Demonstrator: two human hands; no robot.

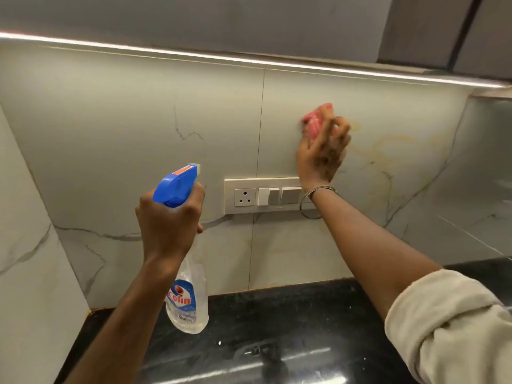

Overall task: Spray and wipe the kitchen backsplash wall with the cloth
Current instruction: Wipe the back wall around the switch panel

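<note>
The backsplash wall (138,112) is pale marble-look tile with grey and yellowish veins. My right hand (322,153) presses a bunched pink cloth (314,120) flat against the wall, above the switch plate; the hand and cloth look blurred. My left hand (167,223) grips the neck of a clear spray bottle (191,297) with a blue trigger head (177,184), held upright in front of the wall left of the switch plate, nozzle pointing at the tile.
A white switch plate (243,196) with a socket and rocker switches is set in the wall between my hands. A black glossy countertop (277,336) runs below. A lit strip under the upper cabinet (249,23) edges the top. A side wall (25,245) closes the left.
</note>
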